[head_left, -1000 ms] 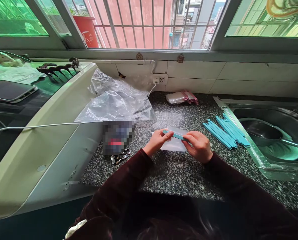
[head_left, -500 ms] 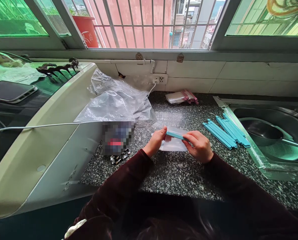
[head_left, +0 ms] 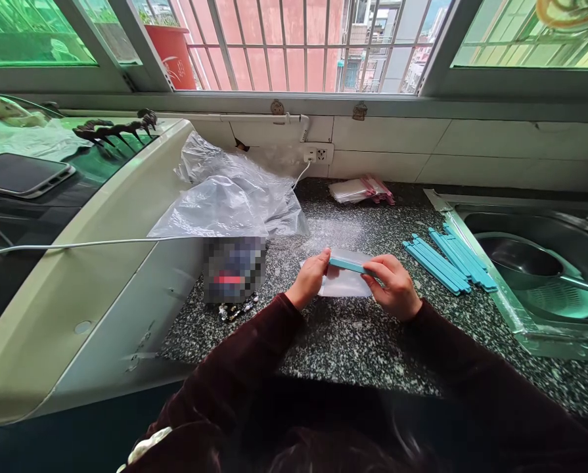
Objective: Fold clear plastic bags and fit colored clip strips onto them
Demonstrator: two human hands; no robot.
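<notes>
My left hand point(head_left: 312, 279) is closed around the left side of a small clear plastic bag point(head_left: 345, 286), with its thumb at the left end of a light-blue bag sealing clip point(head_left: 347, 265). The clip lies across the upper part of the bag. At the clip's right end, my right hand point(head_left: 395, 287) pinches it between thumb and fingers. Both hands hold the bag just over the speckled counter. Whether the clip is fastened on the bag cannot be made out. To the right lie several more light-blue clips point(head_left: 436, 265) in two loose groups.
A pack of clear bags with pink edges point(head_left: 360, 190) lies by the wall. A large crumpled plastic bag point(head_left: 234, 203) is at the left, above a blurred-out item point(head_left: 234, 269). A white cable point(head_left: 91, 244) crosses the left side. The sink point(head_left: 515, 328) holds a pan point(head_left: 515, 259).
The view has shifted very slightly. Both hands keep their grip on the bag and clip, with almost no visible movement.
</notes>
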